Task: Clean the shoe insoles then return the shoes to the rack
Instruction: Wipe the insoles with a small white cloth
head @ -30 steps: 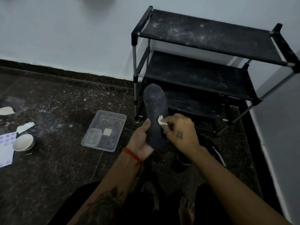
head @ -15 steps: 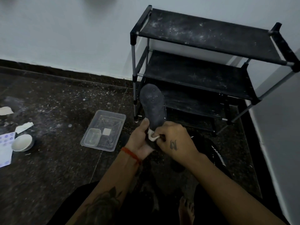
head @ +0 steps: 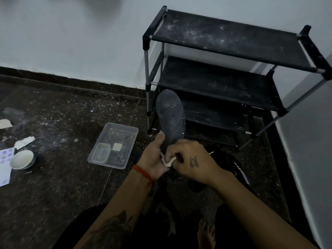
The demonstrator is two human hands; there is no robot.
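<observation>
Our left hand point(head: 154, 159) grips the insole point(head: 170, 117) upright by its heel; our right hand point(head: 190, 159) pinches a white wipe point(head: 168, 161) against it. Cleaning seems midway (specks remain); the shoe point(head: 233, 166) waits on the floor, the rack point(head: 224, 83) bare.

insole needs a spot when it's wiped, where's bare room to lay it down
Bare: the rack's top shelf and middle shelf, both dusty, and the floor between the clear tray and the wall. Crowded: far left, round the bowl and paper scraps.
</observation>
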